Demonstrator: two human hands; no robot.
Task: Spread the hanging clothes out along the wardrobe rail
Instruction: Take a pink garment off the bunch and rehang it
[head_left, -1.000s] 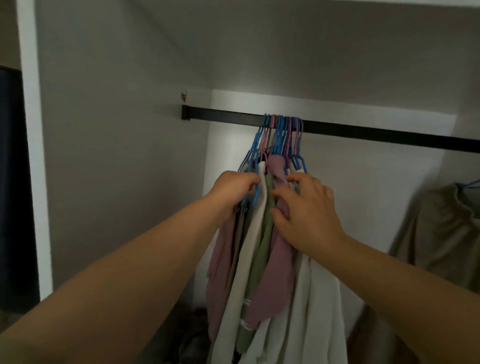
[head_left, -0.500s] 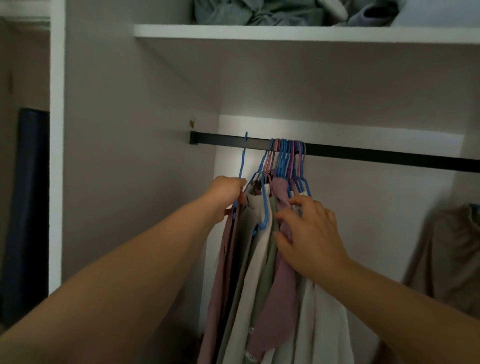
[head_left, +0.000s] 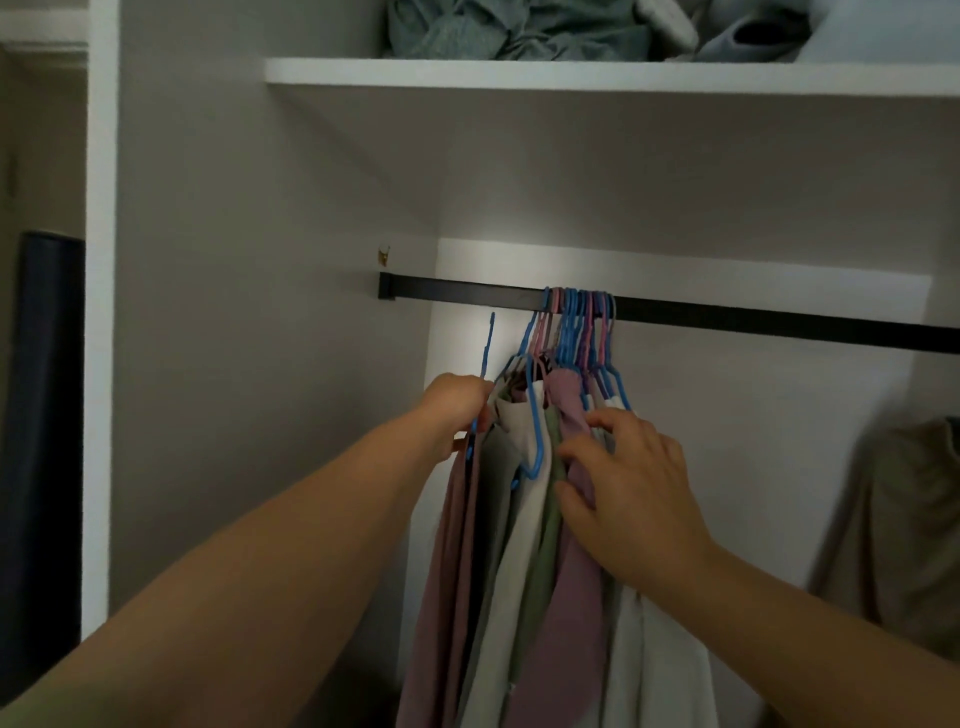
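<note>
Hands first: our left hand (head_left: 457, 410) grips a blue hanger (head_left: 485, 358), hook off the rail (its pink garment (head_left: 447, 571) hangs below our curled fingers). Our right hand (head_left: 631, 499) rests loosely spread on the bunched clothes (head_left: 540, 545). Beyond our fingertips, hooks crowd the rail (head_left: 727, 319).

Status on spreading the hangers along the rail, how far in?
Barely started. Done: nothing sits spread on the rail. In hand: the left hand grips one blue hanger, its hook off the rail and left of the bunch, with a mauve garment below. The right hand rests on the other clothes. Left: the hanger bunch is packed tight in one spot; bare rail either side.
</note>
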